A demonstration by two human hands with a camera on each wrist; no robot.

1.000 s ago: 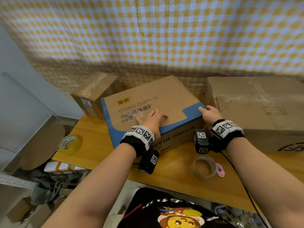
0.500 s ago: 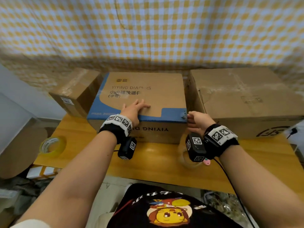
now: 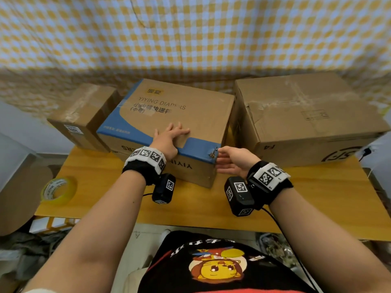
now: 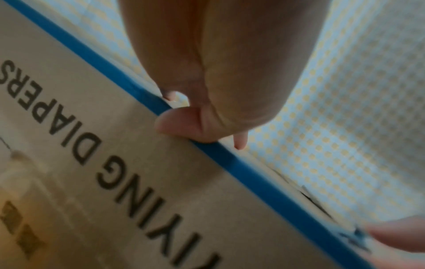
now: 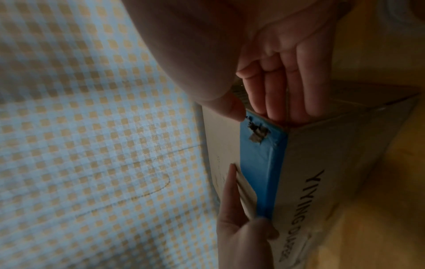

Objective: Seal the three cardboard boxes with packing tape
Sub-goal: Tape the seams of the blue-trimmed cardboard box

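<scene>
we found the diaper box [image 3: 169, 123], brown with a blue edge, standing in the middle of the wooden table [image 3: 201, 210], and we took it as our landmark. to its left, just beside it, stood a small cardboard box [image 3: 82, 115]; to its right, almost touching, stood a large cardboard box [image 3: 306, 115]. all three sat along the table's far side, in front of a yellow checked curtain [image 3: 190, 34]

the left hand [image 3: 169, 138] lay flat on top of the diaper box near its front edge, fingers straight and spread, pressing on the lid and gripping nothing. the right hand [image 3: 232, 161] was at the box's front right corner, fingers straight and together against the right side panel and thumb up by the torn spot on the blue edge, so it touched rather than clasped

a yellow roll of tape [image 3: 57, 190] lay on the table well to the left of the diaper box, toward the near left corner, apart from both hands
</scene>
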